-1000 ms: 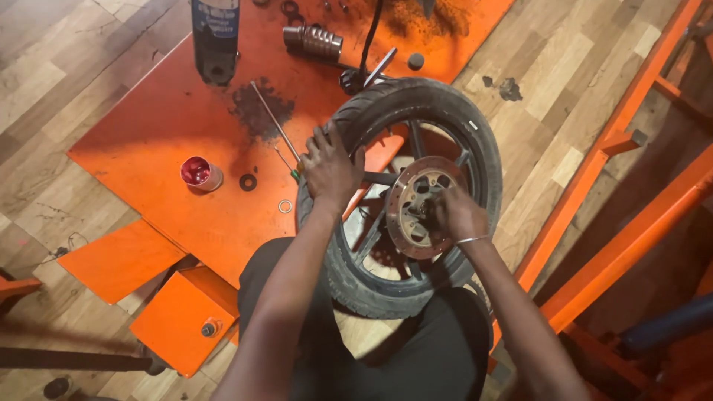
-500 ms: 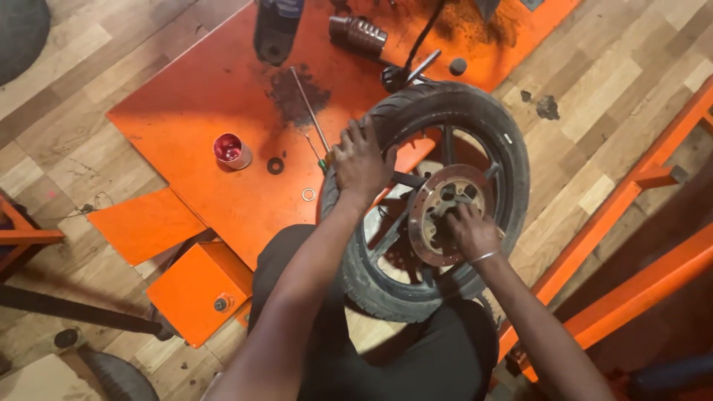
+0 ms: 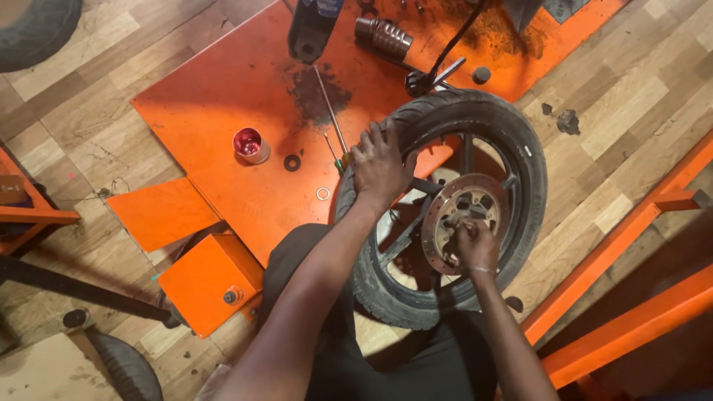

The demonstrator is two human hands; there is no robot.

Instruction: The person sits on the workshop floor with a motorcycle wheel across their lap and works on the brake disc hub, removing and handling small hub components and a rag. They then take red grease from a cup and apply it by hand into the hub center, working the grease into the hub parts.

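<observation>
Floor (image 3: 89, 111) of pale wooden boards, everywhere below. Orange metal sheet (image 3: 223, 89) flat on that floor, stained dark near its top part. Orange frame bars (image 3: 639, 312) at the right side, slanting upward.

Motorcycle wheel (image 3: 520, 148) with black tyre, flat, partly on the orange sheet and partly against dark trousers (image 3: 416, 364) at the bottom edge. Round brake disc (image 3: 449, 215) with holes, in the middle of the wheel, facing up.

Small orange box (image 3: 204, 282) with one bolt, just beside the sheet at the lower left. Piece of another black tyre (image 3: 37, 30) in the upper left corner.

Left hand (image 3: 380, 165) spread over the tyre at the wheel's upper left, fingers curled down on the rubber, gripping it. Right hand (image 3: 475, 243) on the lower part of the brake disc, fingers bent close together near the centre holes; impossible to tell whether something small is held there, since the fingertips hide it.

Long thin screwdriver (image 3: 332, 119) on the sheet, just beside the left hand, handle end nearly touching the tyre. Small red cup (image 3: 250, 144) well apart to the left. Black washer (image 3: 292, 162) near the cup. Pale ring (image 3: 323, 194) a little lower, near the tyre.
</observation>
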